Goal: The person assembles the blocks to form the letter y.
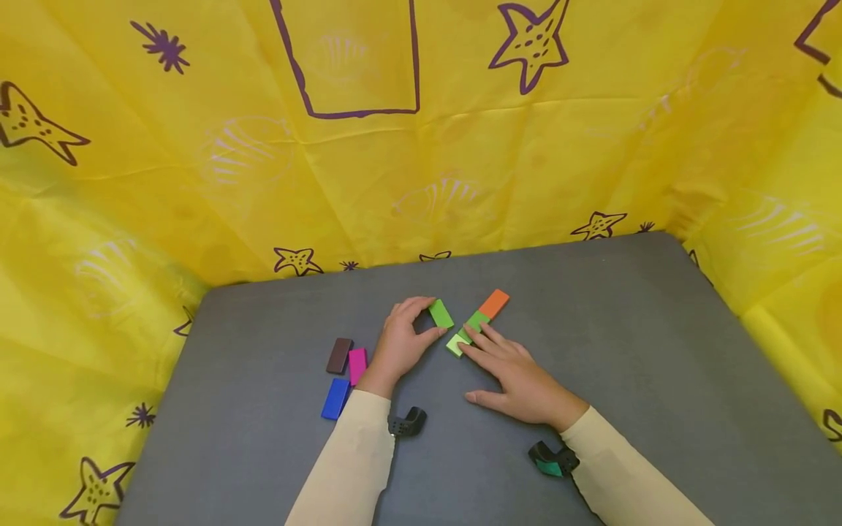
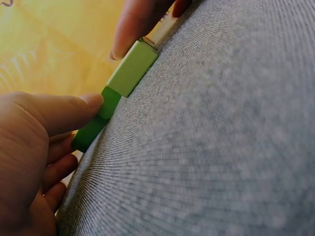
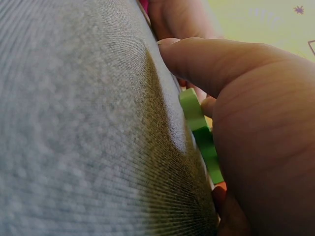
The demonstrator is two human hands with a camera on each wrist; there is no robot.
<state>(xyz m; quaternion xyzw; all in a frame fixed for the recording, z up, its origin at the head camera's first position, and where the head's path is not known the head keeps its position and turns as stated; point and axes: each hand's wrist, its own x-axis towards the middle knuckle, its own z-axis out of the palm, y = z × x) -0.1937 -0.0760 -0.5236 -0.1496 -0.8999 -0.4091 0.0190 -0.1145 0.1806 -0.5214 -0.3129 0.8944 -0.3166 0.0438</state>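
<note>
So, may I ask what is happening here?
A person's left hand pinches a green block. The right hand extends over a light-green block and a second green block, which line up with an orange block. A brown block, a pink block and a blue block lie to the left.

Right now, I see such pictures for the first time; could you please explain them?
There is no robot, only a person's two bare hands. The wide picture is taken from the head; the other two, from each wrist. On the grey table, at left, lie a brown block, a pink block and a blue block. Near the middle, an orange block, a green block and a light green block form a slanted row. The left hand pinches a second green block; the right hand touches the light green block.
</note>
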